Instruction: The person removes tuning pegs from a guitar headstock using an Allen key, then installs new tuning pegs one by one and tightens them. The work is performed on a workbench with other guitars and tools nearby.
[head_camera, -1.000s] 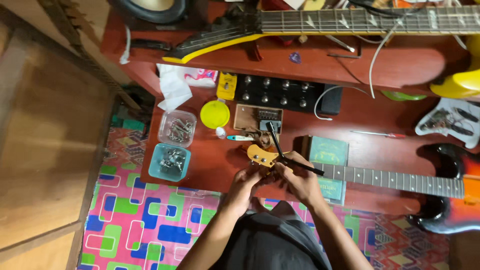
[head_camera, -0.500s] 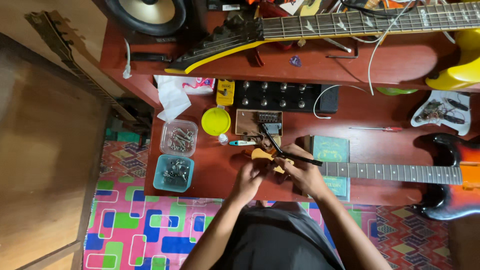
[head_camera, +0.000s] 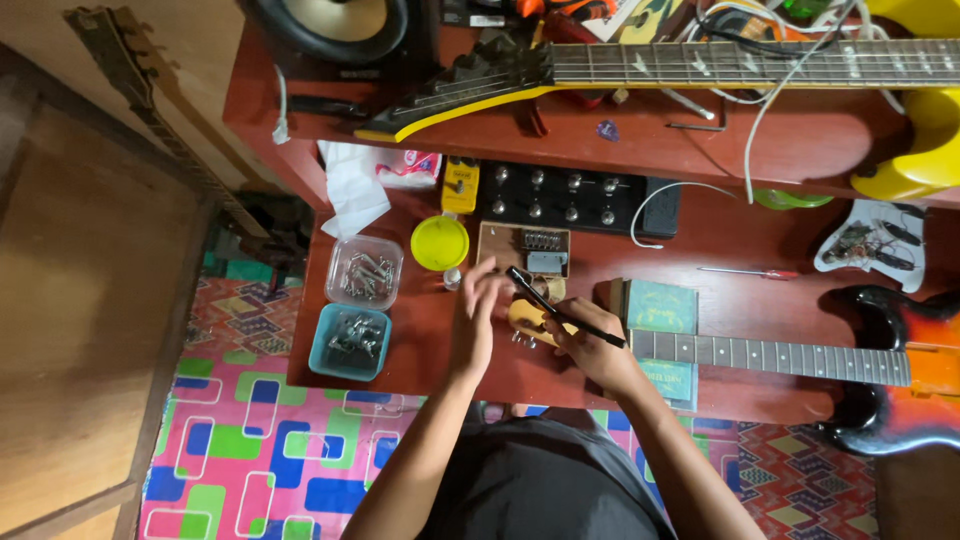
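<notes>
Right hand (head_camera: 597, 352) gripping black tool (head_camera: 562, 305), fingers closed around it, over guitar headstock (head_camera: 530, 322); left hand (head_camera: 478, 305) touching headstock, fingers loosely apart.

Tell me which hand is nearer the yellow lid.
Left. The left hand sits just below and to the right of the yellow lid; the right hand, gripping a black tool, is farther right at the guitar headstock.

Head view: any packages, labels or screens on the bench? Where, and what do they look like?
Tissue packet: back left under the shelf, soft pink and white pack beside loose white tissue.
Green box: under the guitar neck, right of the right hand, flat, green, printed top.
Second green box: near edge, partly hidden.
Screens: none.
</notes>
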